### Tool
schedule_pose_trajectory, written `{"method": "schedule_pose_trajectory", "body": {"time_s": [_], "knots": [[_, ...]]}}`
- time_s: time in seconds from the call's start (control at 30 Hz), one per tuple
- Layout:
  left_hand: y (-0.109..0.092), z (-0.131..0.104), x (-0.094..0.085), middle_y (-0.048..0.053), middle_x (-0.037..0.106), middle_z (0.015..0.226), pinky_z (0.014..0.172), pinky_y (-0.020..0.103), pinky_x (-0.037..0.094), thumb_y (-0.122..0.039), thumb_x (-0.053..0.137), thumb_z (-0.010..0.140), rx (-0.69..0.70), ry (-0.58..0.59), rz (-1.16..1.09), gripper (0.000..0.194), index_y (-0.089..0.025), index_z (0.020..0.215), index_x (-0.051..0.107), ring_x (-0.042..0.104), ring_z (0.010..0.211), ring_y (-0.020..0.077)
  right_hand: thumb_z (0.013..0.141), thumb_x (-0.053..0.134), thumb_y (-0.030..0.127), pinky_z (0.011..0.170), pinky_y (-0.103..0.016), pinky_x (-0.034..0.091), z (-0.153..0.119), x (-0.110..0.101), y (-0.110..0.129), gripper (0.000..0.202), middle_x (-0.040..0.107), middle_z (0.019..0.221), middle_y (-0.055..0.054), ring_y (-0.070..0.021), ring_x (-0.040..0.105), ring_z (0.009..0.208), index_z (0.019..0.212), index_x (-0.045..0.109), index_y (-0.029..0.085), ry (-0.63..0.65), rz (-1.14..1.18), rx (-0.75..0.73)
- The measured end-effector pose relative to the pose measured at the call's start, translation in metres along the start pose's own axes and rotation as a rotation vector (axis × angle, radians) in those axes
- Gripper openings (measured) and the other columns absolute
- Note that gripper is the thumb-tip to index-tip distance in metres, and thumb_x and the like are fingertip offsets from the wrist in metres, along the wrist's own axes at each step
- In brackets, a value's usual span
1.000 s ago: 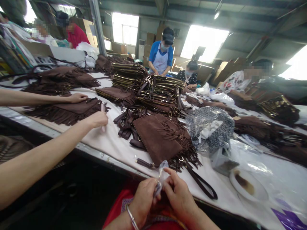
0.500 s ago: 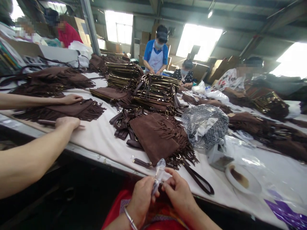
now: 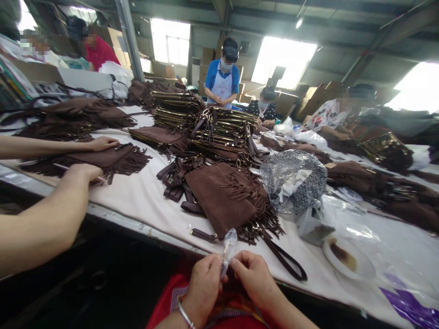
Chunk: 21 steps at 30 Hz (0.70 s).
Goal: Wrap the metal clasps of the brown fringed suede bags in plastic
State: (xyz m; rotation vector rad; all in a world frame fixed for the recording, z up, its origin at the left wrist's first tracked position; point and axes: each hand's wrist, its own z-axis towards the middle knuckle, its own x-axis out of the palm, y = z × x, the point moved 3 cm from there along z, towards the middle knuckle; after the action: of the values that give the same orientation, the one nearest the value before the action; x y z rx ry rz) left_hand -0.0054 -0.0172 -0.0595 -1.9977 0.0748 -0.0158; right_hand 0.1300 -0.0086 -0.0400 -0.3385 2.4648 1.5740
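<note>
At the table's front edge, my left hand (image 3: 205, 279), with a bangle on its wrist, pinches a small clear plastic wrapper (image 3: 230, 238). Something metallic shows through the plastic, but its kind is hard to make out. My right hand (image 3: 254, 273) is closed against the same wrapper, thumb and fingertips pressed together at its right side. Just beyond my hands lies a brown suede fringed bag (image 3: 219, 196). Its dark wrist strap (image 3: 286, 256) loops toward me on the right, and a short dark strap (image 3: 203, 235) with metal fittings lies at its near left corner.
Stacked gold-edged bags (image 3: 224, 132) stand behind. On the right are a crumpled black-and-white bundle (image 3: 293, 180), a grey metal block (image 3: 313, 226) and a white dish (image 3: 348, 258) with brown residue. A co-worker's arms (image 3: 58, 205) reach over another fringed bag (image 3: 103, 157) at left.
My right hand's raised fingers have come down and closed in on the wrapper. At left, the co-worker's near hand has shifted left with a thin stick-like tool along the fringe.
</note>
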Motion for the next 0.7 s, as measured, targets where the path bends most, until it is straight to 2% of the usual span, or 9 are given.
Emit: {"method": "schedule_pose_trajectory", "body": {"time_s": [0.1,0.23,0.4,0.5,0.7], "knots": [[0.004,-0.001,0.001,-0.002,0.050,0.049,0.045,0.024,0.031,-0.045,0.041,0.084,-0.020,0.012,-0.037,0.039,-0.018,0.060,0.054,0.043,0.044,0.0109,0.075,0.058,0.042,0.052,-0.024,0.039,-0.003,-0.001,-0.003,0.028,0.056,0.053,0.001,-0.0138,0.049,0.053,0.060,0.055,0.018,-0.028,-0.028,-0.043],[0.006,-0.005,0.006,-0.002,0.053,0.051,0.044,0.022,0.030,-0.047,0.045,0.083,-0.121,0.070,-0.205,0.036,-0.017,0.065,0.056,0.042,0.043,0.0093,0.078,0.057,0.040,0.056,-0.025,0.042,-0.002,0.002,-0.018,0.027,0.060,0.058,-0.001,-0.0154,0.052,0.058,0.061,0.057,0.018,-0.056,-0.104,-0.089],[0.013,-0.009,0.009,0.000,0.058,0.054,0.041,0.020,0.032,-0.047,0.054,0.078,-0.288,0.129,-0.416,0.031,-0.016,0.076,0.058,0.046,0.040,0.0087,0.078,0.057,0.044,0.045,-0.024,0.036,0.000,0.017,-0.033,0.027,0.057,0.051,0.002,-0.0130,0.049,0.046,0.067,0.057,0.019,0.015,0.085,0.037],[0.016,-0.013,0.007,0.002,0.059,0.051,0.039,0.020,0.033,-0.047,0.054,0.078,-0.363,0.169,-0.481,0.032,-0.015,0.079,0.058,0.048,0.037,0.0098,0.074,0.061,0.043,0.043,-0.022,0.032,0.000,0.021,-0.030,0.026,0.052,0.045,0.005,-0.0110,0.044,0.042,0.064,0.054,0.020,0.045,0.124,0.084],[0.011,-0.020,0.002,0.004,0.064,0.057,0.043,0.020,0.036,-0.048,0.057,0.078,-0.364,0.251,-0.484,0.033,-0.015,0.084,0.057,0.053,0.042,0.0104,0.067,0.061,0.034,0.039,-0.021,0.025,0.000,0.018,-0.012,0.020,0.047,0.042,0.006,-0.0085,0.038,0.040,0.059,0.049,0.020,0.143,0.122,0.190]]}}
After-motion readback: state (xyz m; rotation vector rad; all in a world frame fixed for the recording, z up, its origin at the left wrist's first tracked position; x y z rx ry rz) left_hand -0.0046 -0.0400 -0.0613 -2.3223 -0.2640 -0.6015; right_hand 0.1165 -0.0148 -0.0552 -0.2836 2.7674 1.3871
